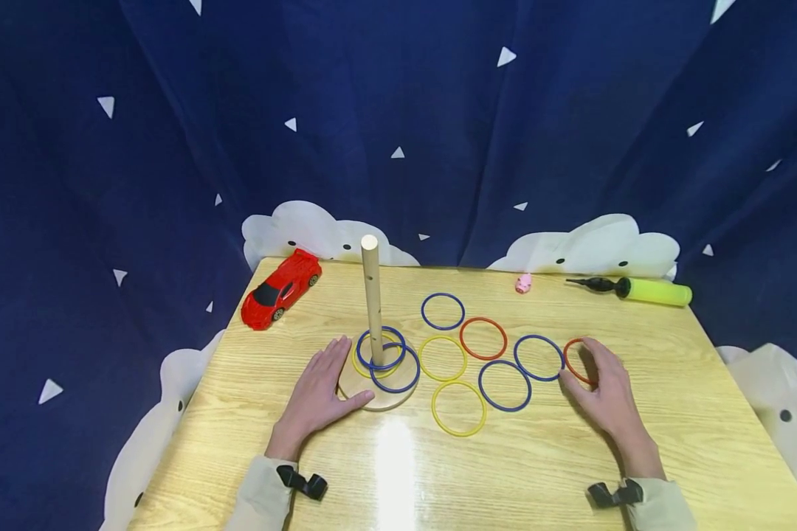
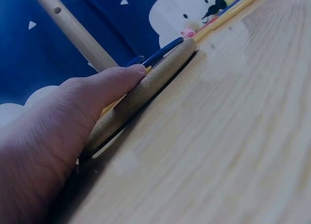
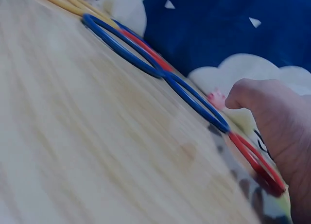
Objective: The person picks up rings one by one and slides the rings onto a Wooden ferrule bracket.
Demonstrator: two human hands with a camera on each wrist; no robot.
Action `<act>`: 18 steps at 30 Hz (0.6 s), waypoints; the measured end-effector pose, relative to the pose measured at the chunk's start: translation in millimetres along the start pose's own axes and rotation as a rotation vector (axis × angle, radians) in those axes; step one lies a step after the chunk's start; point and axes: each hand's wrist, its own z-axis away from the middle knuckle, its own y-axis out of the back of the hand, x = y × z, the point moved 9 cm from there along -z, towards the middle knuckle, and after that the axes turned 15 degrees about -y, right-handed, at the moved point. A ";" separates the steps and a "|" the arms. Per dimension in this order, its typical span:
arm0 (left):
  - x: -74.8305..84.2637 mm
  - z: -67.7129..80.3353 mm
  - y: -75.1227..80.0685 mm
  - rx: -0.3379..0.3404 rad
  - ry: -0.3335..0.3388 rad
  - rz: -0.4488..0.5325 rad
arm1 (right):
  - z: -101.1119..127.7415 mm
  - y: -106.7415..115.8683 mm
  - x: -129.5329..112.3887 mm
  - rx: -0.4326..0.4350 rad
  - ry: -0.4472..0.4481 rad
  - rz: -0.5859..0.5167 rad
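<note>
1. Step in hand, as I judge it from here: a reach for the outer red ring [image 1: 568,346] while the peg stand [image 1: 373,302] is steadied. Places below are from the stand, by the person's own sides.
2. Left hand [image 1: 315,391]: at the stand's left; fingers extended, thumb apparently resting on the base's near rim; no grip on any ring.
3. Right hand [image 1: 607,398]: well right of the stand, arched around the outer red ring; thumb and fingers spread, no hold evident; fingertips hidden.
4. Around the peg: 3 rings at the stand's foot, namely upper blue ring [image 1: 392,329], lower blue ring [image 1: 419,367] and 1 yellow ring [image 1: 353,358].
5. Next move, my estimate: a pinch on the outer red ring's thin edge and a level lift; passing over the stand would mean clearing its peg top.
6. In the way: right blue ring [image 1: 539,336], seemingly touching the red ring, could be dragged; 5 more loose rings lie nearer the stand's right side.
7. Also present: red toy car [image 1: 282,290], beyond the stand to its left; pink pig [image 1: 523,283] and green pump [image 1: 651,290], beyond to its right. None obstructs.
</note>
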 end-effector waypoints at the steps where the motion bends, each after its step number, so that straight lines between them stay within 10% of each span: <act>1: -0.2 -0.4 0.0 -0.002 0.001 0.000 | -0.7 2.0 4.4 -0.002 -0.016 0.001; 18: 0.4 0.3 -0.7 0.000 -0.002 0.000 | -2.3 8.0 34.7 -0.011 -0.188 0.208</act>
